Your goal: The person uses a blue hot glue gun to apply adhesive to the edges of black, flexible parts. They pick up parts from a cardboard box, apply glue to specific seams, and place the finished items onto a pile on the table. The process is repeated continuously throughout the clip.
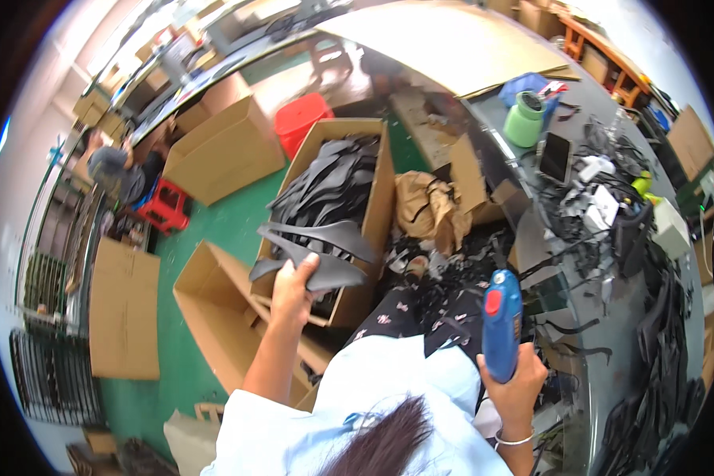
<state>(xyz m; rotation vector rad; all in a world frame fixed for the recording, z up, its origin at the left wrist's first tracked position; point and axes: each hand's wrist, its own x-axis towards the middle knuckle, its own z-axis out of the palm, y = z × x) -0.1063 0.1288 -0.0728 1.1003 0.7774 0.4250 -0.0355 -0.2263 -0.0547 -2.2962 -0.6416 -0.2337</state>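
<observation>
My left hand [292,292] is closed on a few thin, curved black pieces [329,236] with pointed ends, held out over an open cardboard box [383,170]. Inside that box lies a heap of similar dark pieces [333,176]. In my right hand [518,382], beside the table edge, a blue handheld tool [500,337] with a red button stands nearly upright. Its working end cannot be made out. Black scraps [460,305] lie across my lap and around it.
At the right, a grey table [583,317] carries black strips [658,349], a phone [554,157] and a green jar [524,119]. An open carton [206,289] stands on the left. Farther off are a red bin [301,119], a large carton [226,151] and a seated person [119,168].
</observation>
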